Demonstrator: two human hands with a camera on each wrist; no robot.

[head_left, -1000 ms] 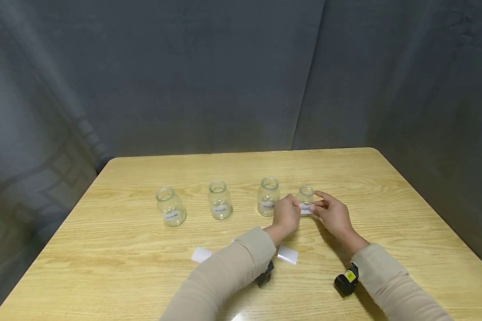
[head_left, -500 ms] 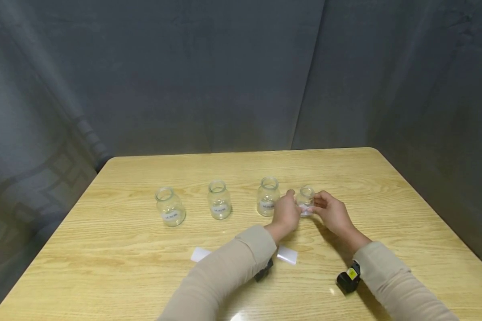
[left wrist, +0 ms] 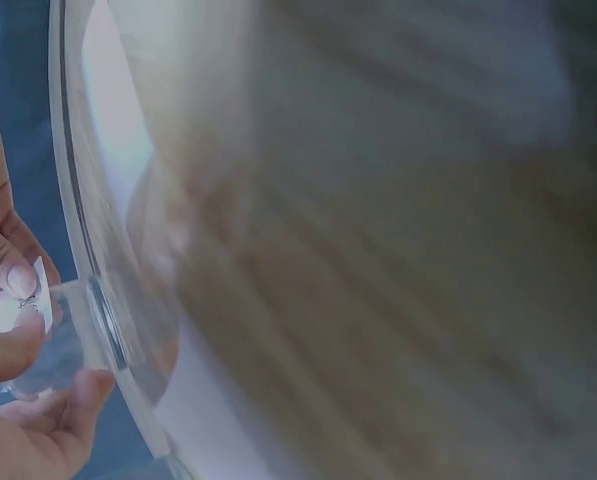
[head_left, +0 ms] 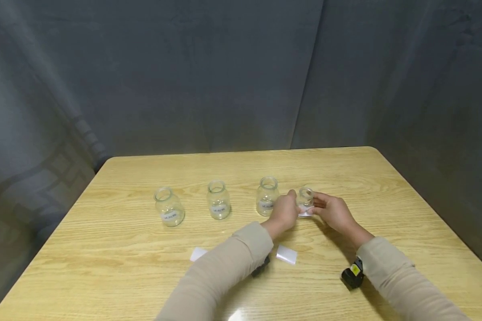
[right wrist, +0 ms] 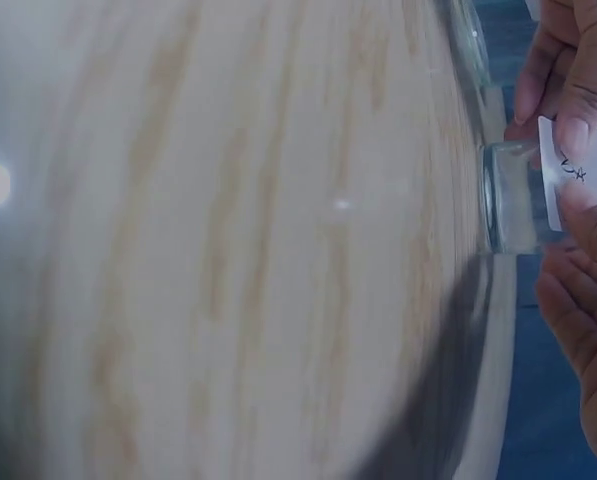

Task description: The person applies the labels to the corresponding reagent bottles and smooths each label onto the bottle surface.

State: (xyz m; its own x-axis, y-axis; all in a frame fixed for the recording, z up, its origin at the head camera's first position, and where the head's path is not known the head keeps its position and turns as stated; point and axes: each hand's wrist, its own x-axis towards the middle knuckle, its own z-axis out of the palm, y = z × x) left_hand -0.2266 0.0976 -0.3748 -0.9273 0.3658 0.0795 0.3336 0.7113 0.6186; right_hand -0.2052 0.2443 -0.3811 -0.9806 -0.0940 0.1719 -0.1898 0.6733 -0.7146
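Observation:
A small glass jar [head_left: 306,194] stands upright at the right end of a row of jars, held from both sides. My left hand [head_left: 283,211] grips its left side, and my right hand [head_left: 336,215] curls fingers around the right. Both thumbs press a white label [right wrist: 568,185] with dark handwriting against the jar's front. One edge of the label lifts away from the glass in the right wrist view. In the left wrist view the jar's neck [left wrist: 110,322] shows beyond the fingers, while the thumbs cover part of the writing.
Three more labelled glass jars stand to the left: one at the far left [head_left: 170,208], one in the middle [head_left: 218,201] and one right beside my left hand [head_left: 267,196]. White paper pieces lie in front, one [head_left: 287,254] between my forearms, another [head_left: 198,253] partly behind the left sleeve.
My left thumb has shifted from the jar's side onto the label, so both thumbs now meet over its front. The right forearm has moved slightly outward. The other jars stay put.

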